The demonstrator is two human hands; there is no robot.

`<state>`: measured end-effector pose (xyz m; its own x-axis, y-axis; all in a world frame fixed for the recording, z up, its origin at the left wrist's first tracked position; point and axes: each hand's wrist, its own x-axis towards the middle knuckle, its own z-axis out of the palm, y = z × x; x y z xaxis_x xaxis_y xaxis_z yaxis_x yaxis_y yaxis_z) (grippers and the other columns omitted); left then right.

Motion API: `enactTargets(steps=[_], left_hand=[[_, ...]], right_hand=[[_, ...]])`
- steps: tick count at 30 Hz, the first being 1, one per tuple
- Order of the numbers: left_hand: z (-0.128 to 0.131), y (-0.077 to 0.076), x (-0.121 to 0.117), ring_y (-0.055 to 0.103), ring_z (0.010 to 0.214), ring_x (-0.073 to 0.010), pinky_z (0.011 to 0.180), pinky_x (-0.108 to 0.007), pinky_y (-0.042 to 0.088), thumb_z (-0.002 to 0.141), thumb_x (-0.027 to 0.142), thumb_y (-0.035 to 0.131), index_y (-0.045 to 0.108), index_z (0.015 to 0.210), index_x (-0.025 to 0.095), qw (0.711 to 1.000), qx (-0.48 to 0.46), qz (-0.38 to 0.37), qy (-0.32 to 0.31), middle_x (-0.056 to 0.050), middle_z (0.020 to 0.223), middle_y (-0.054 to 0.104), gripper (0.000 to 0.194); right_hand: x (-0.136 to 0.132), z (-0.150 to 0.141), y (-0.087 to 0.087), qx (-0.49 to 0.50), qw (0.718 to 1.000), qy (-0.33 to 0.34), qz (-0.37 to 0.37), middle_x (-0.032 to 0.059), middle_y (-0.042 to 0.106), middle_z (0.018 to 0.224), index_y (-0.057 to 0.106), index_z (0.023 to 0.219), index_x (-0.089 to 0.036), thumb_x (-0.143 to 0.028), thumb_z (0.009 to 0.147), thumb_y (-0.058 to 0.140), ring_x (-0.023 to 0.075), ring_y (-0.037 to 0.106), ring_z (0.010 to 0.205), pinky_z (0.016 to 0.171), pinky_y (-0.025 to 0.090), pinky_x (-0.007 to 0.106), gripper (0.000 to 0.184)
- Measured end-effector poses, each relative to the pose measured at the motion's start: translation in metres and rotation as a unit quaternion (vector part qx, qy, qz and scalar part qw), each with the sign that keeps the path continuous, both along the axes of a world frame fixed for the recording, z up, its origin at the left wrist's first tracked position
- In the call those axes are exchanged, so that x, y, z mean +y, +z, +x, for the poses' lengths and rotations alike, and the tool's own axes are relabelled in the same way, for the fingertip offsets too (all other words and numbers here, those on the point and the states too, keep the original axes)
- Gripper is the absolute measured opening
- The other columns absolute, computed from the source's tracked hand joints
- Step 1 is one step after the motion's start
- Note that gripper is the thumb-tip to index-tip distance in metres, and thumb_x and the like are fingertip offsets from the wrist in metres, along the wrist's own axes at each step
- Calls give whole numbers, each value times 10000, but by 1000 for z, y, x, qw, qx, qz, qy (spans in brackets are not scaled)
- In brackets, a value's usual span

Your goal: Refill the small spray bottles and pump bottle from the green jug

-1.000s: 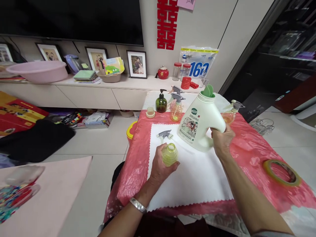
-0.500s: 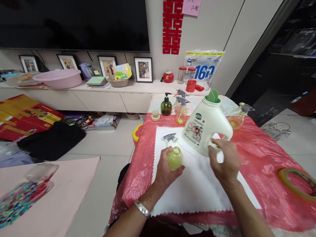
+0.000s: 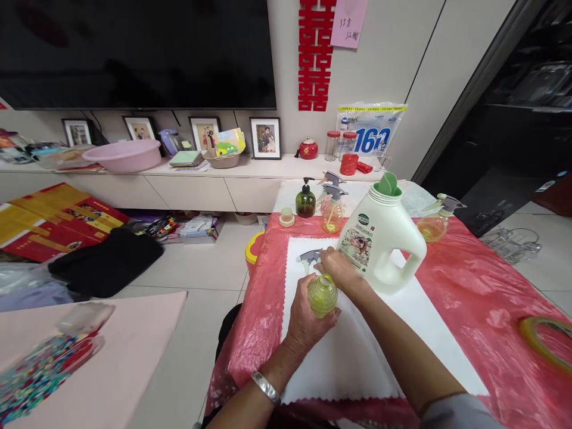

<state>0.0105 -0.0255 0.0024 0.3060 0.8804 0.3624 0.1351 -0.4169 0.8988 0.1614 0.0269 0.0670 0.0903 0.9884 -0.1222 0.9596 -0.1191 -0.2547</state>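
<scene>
My left hand (image 3: pixel 308 316) is wrapped around a small yellow-green ribbed bottle (image 3: pixel 322 296), whose open neck points up. The fingers of my right hand (image 3: pixel 338 266) are closed over the collar end of a grey-and-white trigger spray head (image 3: pixel 309 256) just beyond the bottle; my hand hides that end. Beside my right forearm stands a large white-green detergent jug (image 3: pixel 379 232) with a green spout (image 3: pixel 388 183) in its uncapped mouth. Under these things lies a white cloth (image 3: pixel 357 363).
Behind the cloth stand a dark green pump bottle (image 3: pixel 305 201), an orange spray bottle (image 3: pixel 332 215) and a beige cap (image 3: pixel 286 217). Another spray bottle (image 3: pixel 433 226) is right of the jug. A tape roll (image 3: pixel 536 348) lies on the red table cover (image 3: pixel 473 298).
My right hand has moved left from beside the jug's handle to the spray head and closed on its collar end. My left hand still holds the bottle. The view has shifted slightly.
</scene>
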Motion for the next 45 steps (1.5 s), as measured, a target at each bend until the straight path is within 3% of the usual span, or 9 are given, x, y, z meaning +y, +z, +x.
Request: enactTargets(steps=[5,10,13,16,21,24,30,37,45], left_hand=[[1,0,1,602,1210,-328,1041,-536,509,665,458,805,420,1319,224,1000,0,-6,-6,-128,1276,586,795],[3,2,0,610,1202,-338,1054,-553,502,620,389,831,418,1305,208,999,23,-19,14,-132,1267,583,821],[3,4,-1,613,1199,-338,1061,-557,503,594,317,834,423,1295,212,999,33,-33,21,-125,1261,585,820],[3,5,-1,613,1193,-333,1059,-552,508,589,284,824,428,1296,215,999,33,-40,18,-119,1260,584,814],[4,4,-2,607,1183,-329,1054,-546,507,572,294,828,436,1296,204,999,24,-46,16,-117,1254,579,828],[4,4,-1,609,1178,-323,1043,-534,512,578,300,829,434,1298,206,998,24,-51,15,-111,1255,581,827],[5,3,-1,612,1171,-322,1040,-524,512,580,305,834,424,1301,205,999,21,-31,15,-108,1236,585,835],[7,1,0,612,1168,-322,1036,-534,514,568,281,847,426,1288,204,999,19,-34,20,-112,1238,584,837],[9,-2,-2,634,1140,-289,986,-482,545,565,191,858,442,1291,235,999,-9,-37,18,-81,1245,607,837]], right_hand=[[-2,-4,11,43,997,-45,36,75,650,1156,630,1152,-159,-421,954,627,199,639,1018,900,559,429,329],[-25,12,50,164,964,-81,192,27,663,836,668,1009,-148,-395,887,659,179,629,794,807,525,368,276],[-44,24,75,274,907,-105,303,-38,545,613,662,1034,-168,-425,855,607,154,542,575,592,464,305,318],[-61,27,96,366,835,-110,397,-41,552,685,613,1012,-203,-413,873,560,126,525,554,538,454,283,257],[-75,9,117,526,666,-80,522,-15,630,862,624,854,-205,-311,788,740,99,583,565,538,508,279,170],[-75,-3,118,555,632,-55,539,-8,661,869,676,875,-197,-254,773,778,114,616,583,541,532,287,155],[-73,-12,96,578,652,-46,489,-10,680,870,712,928,-229,-241,806,770,118,624,644,590,526,275,136],[-80,-8,62,524,788,-1,324,-38,690,952,719,1066,-335,-251,827,749,120,601,762,719,508,279,256],[-84,-3,36,486,848,42,208,0,713,1078,751,1113,-335,-303,852,717,191,631,949,857,479,335,265]])
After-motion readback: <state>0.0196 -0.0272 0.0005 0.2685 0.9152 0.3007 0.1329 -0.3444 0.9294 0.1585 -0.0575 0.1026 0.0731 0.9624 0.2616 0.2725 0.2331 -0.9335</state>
